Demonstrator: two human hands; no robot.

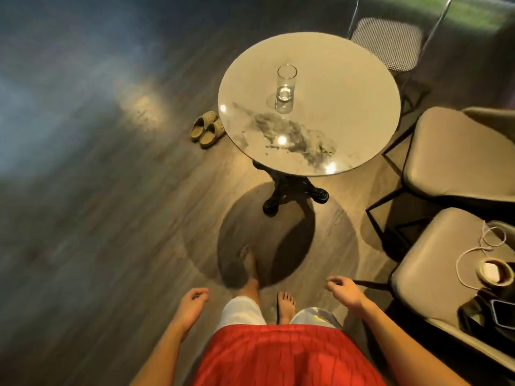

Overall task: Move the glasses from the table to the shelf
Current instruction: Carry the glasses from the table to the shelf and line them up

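Note:
One tall clear glass (286, 89) stands upright near the middle of a round marble-topped table (348, 107) on a black pedestal foot. I stand a step back from the table. My left hand (192, 302) hangs low at the left, fingers loosely curled and empty. My right hand (344, 291) hangs low at the right, fingers apart and holding nothing. Both hands are far below and short of the glass. No shelf is in view.
A pair of beige clogs (207, 129) lies on the wooden floor left of the table. A transparent chair with a checked cushion (390, 43) stands behind it. Two padded chairs (457, 151) are at the right; the nearer one (426, 274) carries a cable, a small dish and a phone.

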